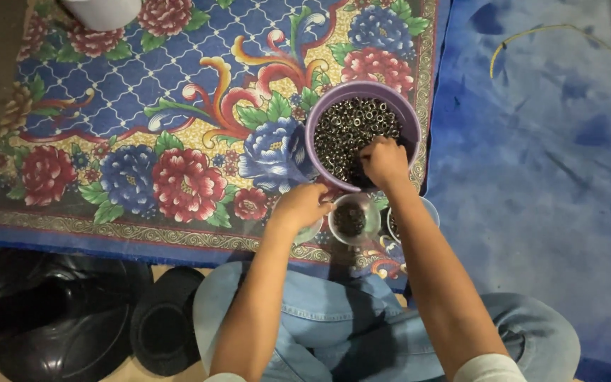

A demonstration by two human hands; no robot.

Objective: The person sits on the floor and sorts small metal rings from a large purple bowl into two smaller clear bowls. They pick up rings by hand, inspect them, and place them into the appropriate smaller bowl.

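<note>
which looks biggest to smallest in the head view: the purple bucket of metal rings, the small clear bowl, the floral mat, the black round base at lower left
1. floral mat
2. black round base, though nearness to the camera may enlarge it
3. purple bucket
4. small clear bowl

A flowered mat in blue, red and yellow covers the floor. To its right lies a plain blue cloth with a thin yellow cord on it. A white container stands at the mat's top edge. A black fan base sits at lower left.
</note>
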